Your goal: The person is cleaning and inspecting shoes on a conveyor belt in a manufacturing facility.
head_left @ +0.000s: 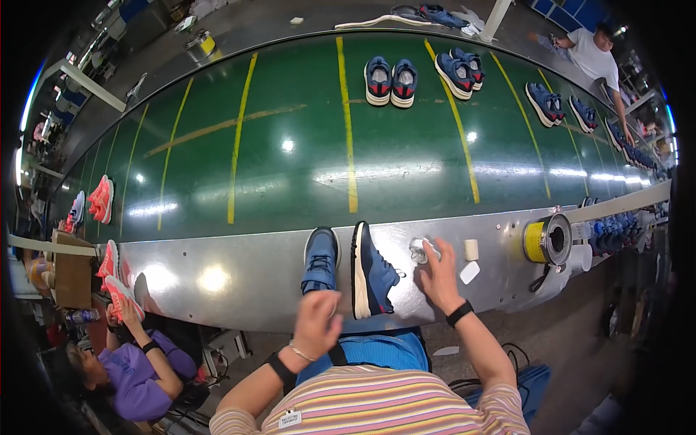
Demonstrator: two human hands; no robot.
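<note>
A blue sneaker (319,259) with a strap stands on the metal ledge with its toe pointing away from me. Over its heel end is my left hand (317,317), fingers curled in and slightly blurred; what they hold, if anything, is hidden. Right of it, the mate, a blue sneaker (375,272) with a white and black sole, lies tipped on its side. My right hand (441,279) is farther right, fingers apart, its fingertips at a crumpled whitish wad (418,251). Beside that hand lie a cream-coloured roll-shaped piece (471,250) and a small white piece (470,272).
Beyond the metal ledge (217,254) runs a green conveyor belt (290,181) carrying several pairs of blue sneakers (391,81). A yellow-labelled can (547,239) stands at the right. At the left, a person in purple (141,366) handles a coral shoe (122,297). Another person (594,58) reaches over the far right.
</note>
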